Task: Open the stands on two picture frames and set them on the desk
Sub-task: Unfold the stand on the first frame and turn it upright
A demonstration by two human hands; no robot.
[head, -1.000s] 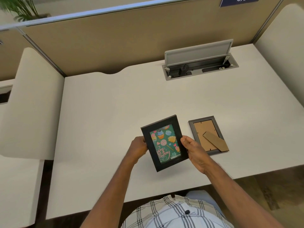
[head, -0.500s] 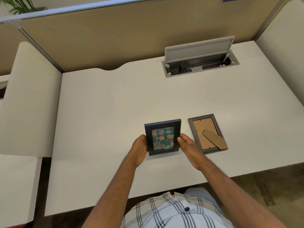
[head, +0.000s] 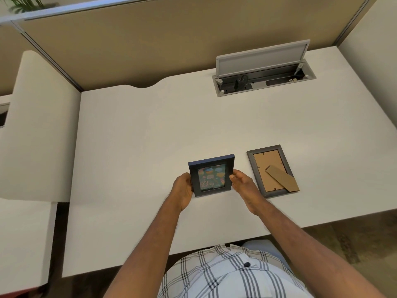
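A black picture frame (head: 211, 176) with a green birthday picture stands nearly upright on the white desk (head: 133, 143), its picture side facing me. My left hand (head: 182, 189) grips its left edge. My right hand (head: 241, 183) touches its right edge with the fingertips. Its stand is hidden behind it. To the right, a grey picture frame (head: 271, 170) lies face down on the desk, its brown cardboard stand (head: 282, 179) slanting across the back.
An open grey cable box (head: 263, 81) with a raised lid is set into the desk at the back right. A tan partition (head: 150, 44) runs along the back. White side panels stand on the left and right. The desk's front edge is near my checked shirt.
The black frame went from tilted in the air in both hands to upright on the desk, a little farther from me. The grey frame has not moved.
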